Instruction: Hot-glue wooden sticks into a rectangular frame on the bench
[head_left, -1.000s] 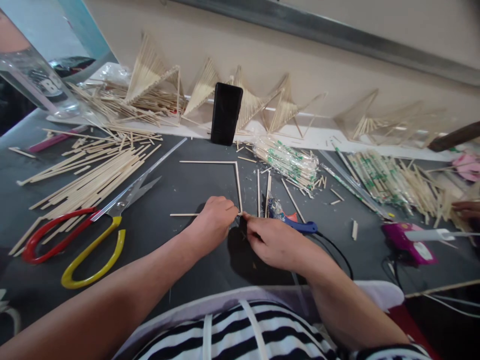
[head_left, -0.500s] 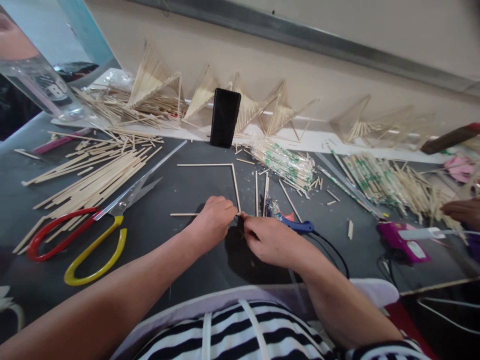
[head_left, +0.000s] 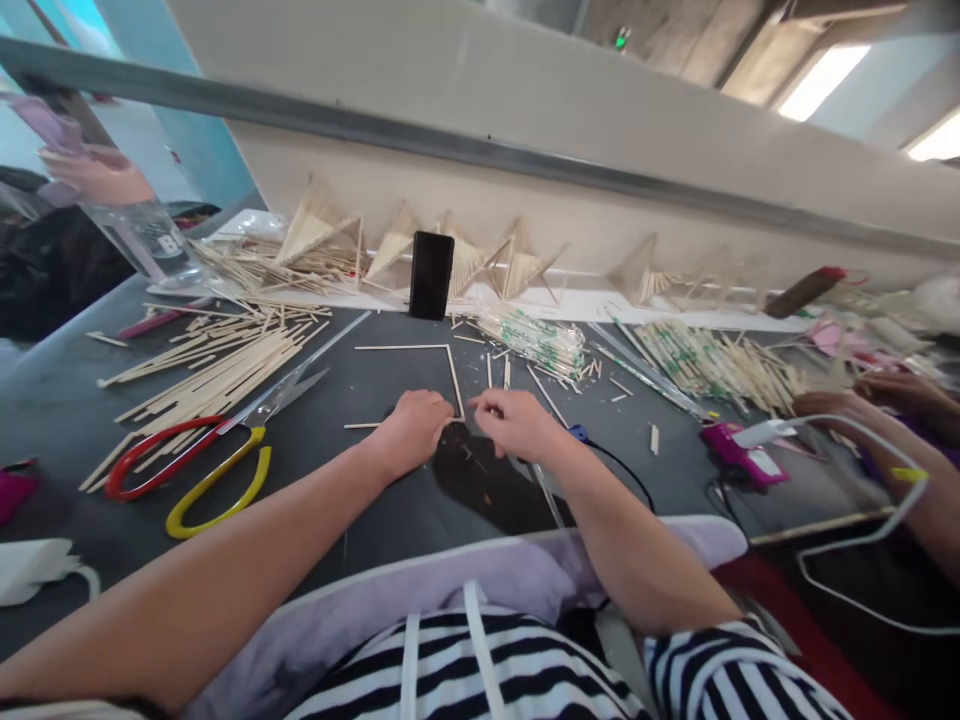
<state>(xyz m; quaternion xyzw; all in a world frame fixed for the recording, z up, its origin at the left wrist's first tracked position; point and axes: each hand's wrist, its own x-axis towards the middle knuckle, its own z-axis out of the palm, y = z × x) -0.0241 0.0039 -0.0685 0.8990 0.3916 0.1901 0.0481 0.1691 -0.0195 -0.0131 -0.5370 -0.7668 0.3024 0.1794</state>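
Thin wooden sticks (head_left: pixel 401 347) lie on the dark table, joined end to end into an angular, open-sided outline. At its near corner my left hand (head_left: pixel 412 432) presses down with closed fingers, covering part of the lower stick (head_left: pixel 361 426). My right hand (head_left: pixel 511 422) is just right of that corner, a small gap away, with fingers curled; whether anything is pinched in them is hidden. Behind my right wrist shows the blue end of a corded tool (head_left: pixel 578 432), mostly covered. Loose sticks (head_left: pixel 490 370) lie beyond my right hand.
Large scissors (head_left: pixel 259 425) and a stick pile (head_left: pixel 217 365) lie left. A phone (head_left: pixel 431 275) stands behind, before fan-shaped stick models (head_left: pixel 521 260). Wrapped stick bundles (head_left: pixel 532 340), a magenta device (head_left: pixel 739 455) and another person's hand (head_left: pixel 832 410) are right.
My right hand has come away from the corner, slightly up and right, while my left hand stays on it. The camera view has tilted up.
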